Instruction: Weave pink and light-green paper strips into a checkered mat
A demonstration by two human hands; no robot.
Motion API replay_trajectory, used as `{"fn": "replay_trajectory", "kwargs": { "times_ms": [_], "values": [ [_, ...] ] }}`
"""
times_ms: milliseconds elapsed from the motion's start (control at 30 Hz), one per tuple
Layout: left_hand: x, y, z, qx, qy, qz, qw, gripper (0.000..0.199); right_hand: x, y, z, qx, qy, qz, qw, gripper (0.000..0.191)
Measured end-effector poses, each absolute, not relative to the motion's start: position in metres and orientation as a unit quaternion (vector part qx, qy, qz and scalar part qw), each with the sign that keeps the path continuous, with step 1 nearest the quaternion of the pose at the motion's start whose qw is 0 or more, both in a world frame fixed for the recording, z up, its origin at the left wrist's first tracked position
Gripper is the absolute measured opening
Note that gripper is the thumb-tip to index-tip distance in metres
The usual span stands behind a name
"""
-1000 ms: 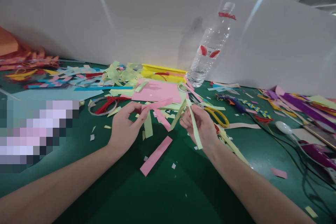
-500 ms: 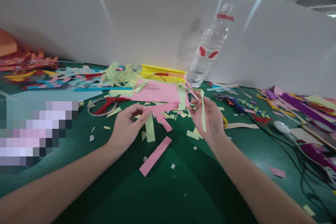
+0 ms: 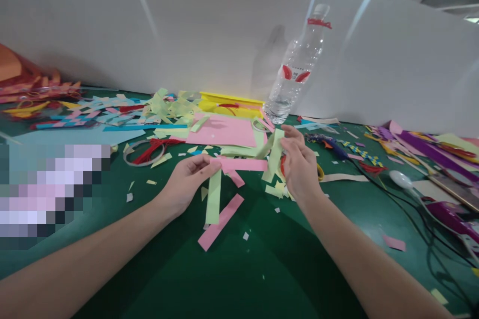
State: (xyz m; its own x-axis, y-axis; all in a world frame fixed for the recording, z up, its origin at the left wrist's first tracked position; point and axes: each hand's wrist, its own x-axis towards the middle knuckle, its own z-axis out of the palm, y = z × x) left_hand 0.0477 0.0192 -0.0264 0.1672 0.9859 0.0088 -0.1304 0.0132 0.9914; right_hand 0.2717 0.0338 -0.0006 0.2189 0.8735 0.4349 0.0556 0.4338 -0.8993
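Observation:
Between thumb and fingers, my left hand (image 3: 189, 179) pinches a pink paper strip (image 3: 245, 164) that points right, together with a light green paper strip (image 3: 213, 199) that hangs down from the same spot. My right hand (image 3: 299, 162) is closed on another light green strip (image 3: 276, 154), which is folded over and hangs beside the free end of the pink one. Whether those two touch, I cannot tell. A loose pink strip (image 3: 220, 223) lies on the green table below my left hand. Behind the hands is a pink paper sheet (image 3: 224, 129).
A tilted plastic bottle (image 3: 294, 70) with a red cord round its neck is at the wall. A yellow tray (image 3: 232, 102) stands behind the pink sheet. Tape ring (image 3: 144, 163) and red threads lie left; a purple glue gun (image 3: 449, 217) and cable lie right. Paper scraps are scattered about.
The pink strip in my left hand has levelled out, and the green one hangs lower. My right hand has turned, and its green strip now shows broad and folded near the pink end.

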Motion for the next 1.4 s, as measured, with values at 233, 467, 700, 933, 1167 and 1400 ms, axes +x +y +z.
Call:
{"fn": "replay_trajectory", "kwargs": {
  "times_ms": [233,467,700,933,1167,1400],
  "values": [
    [0.048,0.017,-0.024,0.56,0.434,0.475,0.522,0.018,0.265,0.025,0.014,-0.36,-0.429,0.477,0.678,0.017],
    [0.051,0.013,-0.015,0.669,0.432,0.389,0.463,0.028,0.271,0.03,0.02,-0.348,-0.287,0.592,0.668,0.017],
    [0.052,0.017,-0.02,0.722,0.427,0.331,0.431,0.029,0.258,0.026,0.013,-0.369,-0.281,0.624,0.629,0.018],
    [0.055,0.012,-0.014,0.73,0.392,0.329,0.452,0.023,0.248,0.021,0.0,-0.397,-0.323,0.608,0.607,0.014],
    [0.054,0.011,-0.013,0.739,0.367,0.319,0.467,0.024,0.245,0.022,-0.013,-0.431,-0.339,0.6,0.583,0.015],
    [0.054,0.011,-0.009,0.742,0.36,0.317,0.469,0.022,0.246,0.02,-0.011,-0.472,-0.381,0.558,0.566,0.019]
  ]
}}
